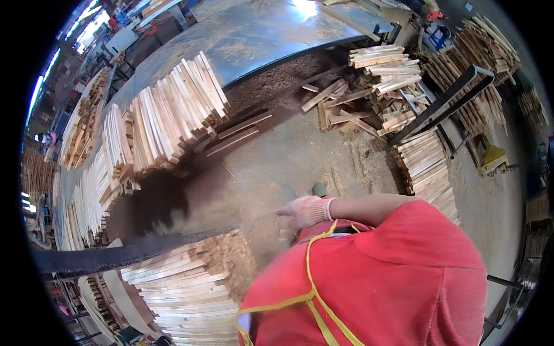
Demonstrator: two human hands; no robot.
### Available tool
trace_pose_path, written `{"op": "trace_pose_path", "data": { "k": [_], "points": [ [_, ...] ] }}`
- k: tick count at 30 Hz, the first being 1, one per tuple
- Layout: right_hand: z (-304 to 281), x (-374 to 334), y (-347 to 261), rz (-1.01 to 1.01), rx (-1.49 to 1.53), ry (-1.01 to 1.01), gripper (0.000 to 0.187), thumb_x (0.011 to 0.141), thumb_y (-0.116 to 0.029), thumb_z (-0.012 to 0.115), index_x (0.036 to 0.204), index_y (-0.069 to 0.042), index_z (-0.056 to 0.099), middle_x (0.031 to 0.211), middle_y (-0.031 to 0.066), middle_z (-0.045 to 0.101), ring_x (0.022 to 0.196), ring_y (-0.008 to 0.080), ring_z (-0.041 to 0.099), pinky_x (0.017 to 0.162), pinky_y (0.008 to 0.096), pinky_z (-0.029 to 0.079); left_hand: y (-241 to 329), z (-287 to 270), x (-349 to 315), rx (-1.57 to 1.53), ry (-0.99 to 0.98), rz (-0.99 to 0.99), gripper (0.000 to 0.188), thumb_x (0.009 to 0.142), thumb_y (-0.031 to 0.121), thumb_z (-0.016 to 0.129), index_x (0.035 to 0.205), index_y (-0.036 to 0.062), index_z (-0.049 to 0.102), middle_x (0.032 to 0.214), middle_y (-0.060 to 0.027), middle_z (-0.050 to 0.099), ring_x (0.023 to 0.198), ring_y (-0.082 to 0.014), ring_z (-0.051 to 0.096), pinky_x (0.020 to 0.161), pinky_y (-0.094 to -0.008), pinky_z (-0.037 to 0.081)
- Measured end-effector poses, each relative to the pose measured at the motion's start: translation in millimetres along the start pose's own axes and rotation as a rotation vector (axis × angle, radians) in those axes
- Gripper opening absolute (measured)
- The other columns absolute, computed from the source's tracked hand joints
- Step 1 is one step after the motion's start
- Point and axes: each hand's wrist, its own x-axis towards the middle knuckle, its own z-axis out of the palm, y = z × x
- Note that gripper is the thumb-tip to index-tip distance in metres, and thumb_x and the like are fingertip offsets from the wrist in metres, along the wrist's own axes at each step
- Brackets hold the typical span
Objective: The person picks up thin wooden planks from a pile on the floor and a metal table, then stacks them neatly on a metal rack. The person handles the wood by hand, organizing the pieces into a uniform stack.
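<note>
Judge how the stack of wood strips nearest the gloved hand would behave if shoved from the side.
The stack of wood strips looks loose and unbound, so upper strips would probably slide off. Each strip seems thin, stiff and light. The gloved hand hangs apart from it.

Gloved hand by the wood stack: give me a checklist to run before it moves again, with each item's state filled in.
1. Glove on the right hand: ok, a pale knit glove covers it.
2. Hand free of load: ok, fingers point left with nothing in them.
3. Left hand position: cannot tell, it is out of view.
4. Stack of wood strips near the hand sits even: ok, strips lie flat in neat layers below the dark beam.
5. Floor footing: not ok, sawdust covers it and loose offcuts lie scattered farther off.
6. Apron strap clear of the stack: ok, the yellow-edged strap lies against the red shirt.
</note>
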Motion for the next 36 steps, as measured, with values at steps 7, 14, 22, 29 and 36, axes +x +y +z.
{"op": "trace_pose_path", "data": {
  "k": [7, 14, 22, 29, 36],
  "points": [
    [-40.5, -51.9, 90.8, 0.15, 0.139, 0.137, 0.066, 0.092, -0.032, 0.062, 0.152, -0.009, 0.051, 0.136, 0.0239, 0.067, 0.124, 0.0406, 0.065, 0.106, 0.0486, 0.052, 18.2, -67.4, -42.2, -0.664, 0.187, -0.097, 0.072, 0.105, 0.04, 0.058, 0.161, -0.0016, 0.038, 0.156, -0.0213, 0.048, 0.137, -0.0296, 0.05, 0.117, -0.0413, 0.04],
    [-113.0, -49.8, 191.5, 0.185, -0.019, 0.041, 0.065, 0.09, -0.033, 0.063, 0.149, -0.008, 0.054, 0.129, 0.0195, 0.072, 0.119, 0.0379, 0.069, 0.102, 0.0457, 0.054, 260.6, -28.4, -197.9, -1.254, 0.122, 0.546, 0.08, 0.102, 0.027, 0.071, 0.165, 0.0034, 0.027, 0.152, -0.0193, 0.05, 0.134, -0.0315, 0.053, 0.118, -0.0471, 0.043],
    [-216.8, -33.9, 257.5, 0.122, 0.121, 0.222, 0.064, 0.09, -0.031, 0.063, 0.149, -0.009, 0.055, 0.133, 0.0221, 0.069, 0.124, 0.0386, 0.066, 0.105, 0.0447, 0.053, 463.2, 57.0, -370.7, -1.407, -0.93, 0.649, 0.075, 0.09, 0.01, 0.074, 0.156, 0.0017, 0.038, 0.13, -0.0159, 0.065, 0.1, -0.0241, 0.067, 0.086, -0.0382, 0.06],
    [-184.7, -65.5, 364.6, 0.265, 0.314, 0.452, 0.066, 0.091, -0.032, 0.065, 0.153, -0.016, 0.053, 0.129, 0.0189, 0.072, 0.121, 0.034, 0.069, 0.101, 0.0417, 0.054, 605.0, 281.6, -325.7, -0.288, -0.558, 0.816, 0.066, 0.085, 0.008, 0.073, 0.146, -0.006, 0.052, 0.137, -0.0234, 0.065, 0.129, -0.0274, 0.062, 0.113, -0.0379, 0.049],
    [-142.7, -83.6, 443.8, 0.674, 0.7, 0.445, 0.071, 0.092, -0.028, 0.068, 0.158, -0.009, 0.047, 0.14, 0.02, 0.067, 0.124, 0.0298, 0.068, 0.104, 0.0395, 0.052, 723.7, 402.6, -175.4, 0.18, -0.19, 1.182, 0.067, 0.086, 0.035, 0.075, 0.139, -0.0037, 0.062, 0.139, -0.0249, 0.064, 0.132, -0.0375, 0.059, 0.117, -0.0417, 0.043]
  ]
}}
